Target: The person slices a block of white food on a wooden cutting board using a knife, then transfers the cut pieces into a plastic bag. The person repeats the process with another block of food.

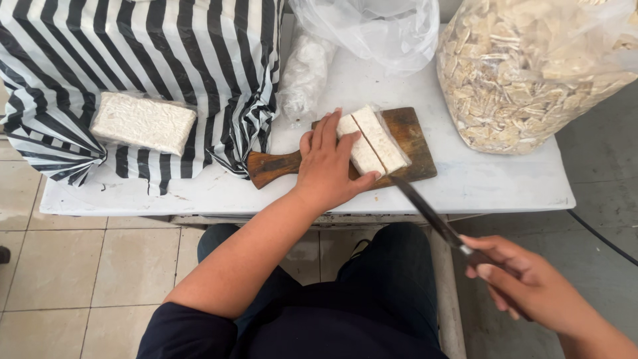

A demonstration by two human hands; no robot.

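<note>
Knife at white block on cutting board.
Left hand [327, 163] lies flat, fingers spread, pressing the white block [372, 141] on the wooden cutting board [412, 143] on the white table [478, 183]. Right hand [525, 279] fingers closed around knife [425, 211] handle; blade tip touches the block's near end. Second block [143, 121] rests on striped bag [166, 46], well apart.

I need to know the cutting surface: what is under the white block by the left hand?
The white block, split lengthwise, lies on a brown wooden cutting board on the white table. The left hand covers the block's near-left end and the board beneath it.
</note>
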